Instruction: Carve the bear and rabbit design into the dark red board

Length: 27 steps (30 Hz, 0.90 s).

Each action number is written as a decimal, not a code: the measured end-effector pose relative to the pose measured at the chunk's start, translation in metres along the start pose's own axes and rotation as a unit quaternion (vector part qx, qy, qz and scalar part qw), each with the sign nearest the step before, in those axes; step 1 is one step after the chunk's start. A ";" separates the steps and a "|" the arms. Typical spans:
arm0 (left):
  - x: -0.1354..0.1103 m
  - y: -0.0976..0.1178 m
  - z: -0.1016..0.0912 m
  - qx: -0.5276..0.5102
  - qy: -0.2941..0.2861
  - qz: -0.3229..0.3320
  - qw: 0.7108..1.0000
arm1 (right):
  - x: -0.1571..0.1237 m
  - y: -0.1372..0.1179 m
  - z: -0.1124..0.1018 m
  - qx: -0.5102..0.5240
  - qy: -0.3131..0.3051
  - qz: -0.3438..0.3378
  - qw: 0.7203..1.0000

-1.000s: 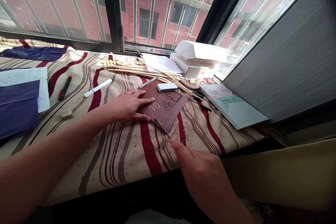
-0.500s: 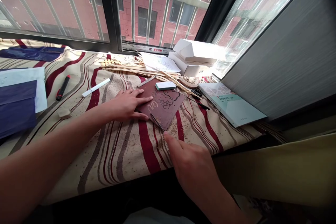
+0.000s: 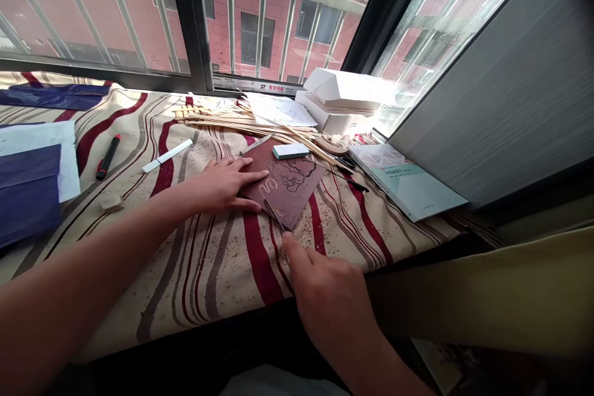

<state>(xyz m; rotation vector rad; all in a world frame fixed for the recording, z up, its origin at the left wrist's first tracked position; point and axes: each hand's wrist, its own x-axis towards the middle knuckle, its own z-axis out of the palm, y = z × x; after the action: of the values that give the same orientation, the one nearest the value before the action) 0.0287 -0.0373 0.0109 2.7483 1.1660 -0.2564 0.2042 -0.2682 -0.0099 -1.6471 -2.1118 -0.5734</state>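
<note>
A reddish-brown carving board (image 3: 304,195) lies on the striped cloth, with a dark line drawing and pale cut strokes on its face. My left hand (image 3: 227,184) rests flat on its left side, fingers spread. From below, my right hand (image 3: 320,272) grips a thin metal carving tool (image 3: 275,215), its tip on the board near the pale strokes. The tool's handle is hidden inside my fist. A white-and-green eraser-like block (image 3: 290,151) sits on the board's far part. A slim grey pen (image 3: 256,145) lies by the upper left edge.
Thin wooden sticks (image 3: 223,122), a sketched paper (image 3: 281,110) and a white box (image 3: 343,96) stand by the window. A book (image 3: 408,182) lies right, near black-handled scissors (image 3: 346,164). Leftward are a red-black marker (image 3: 108,158), white pen (image 3: 167,156) and beige lump (image 3: 112,203). Crumbs dot the cloth.
My right hand and the carving tool have shifted slightly left, and a short pale mark shows beside the tool. My left hand stays in place on the board.
</note>
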 end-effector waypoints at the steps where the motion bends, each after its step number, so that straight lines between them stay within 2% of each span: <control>1: 0.000 0.000 0.000 -0.002 0.003 0.000 1.000 | 0.001 -0.002 0.001 -0.004 0.001 0.002 1.000; 12: 0.001 0.000 0.001 0.008 0.005 0.001 1.000 | 0.012 -0.030 -0.001 -0.051 -0.012 0.034 0.998; 19: 0.000 0.002 0.000 0.011 0.006 0.000 1.000 | 0.020 -0.033 0.008 -0.065 -0.025 0.042 0.997; 27: -0.001 0.005 -0.002 0.017 -0.001 -0.004 1.000 | 0.010 -0.032 0.000 -0.055 -0.016 0.045 0.997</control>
<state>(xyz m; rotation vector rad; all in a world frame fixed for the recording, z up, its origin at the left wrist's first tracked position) 0.0314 -0.0409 0.0135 2.7720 1.1842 -0.2827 0.1710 -0.2669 -0.0071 -1.8130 -2.0487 -0.6503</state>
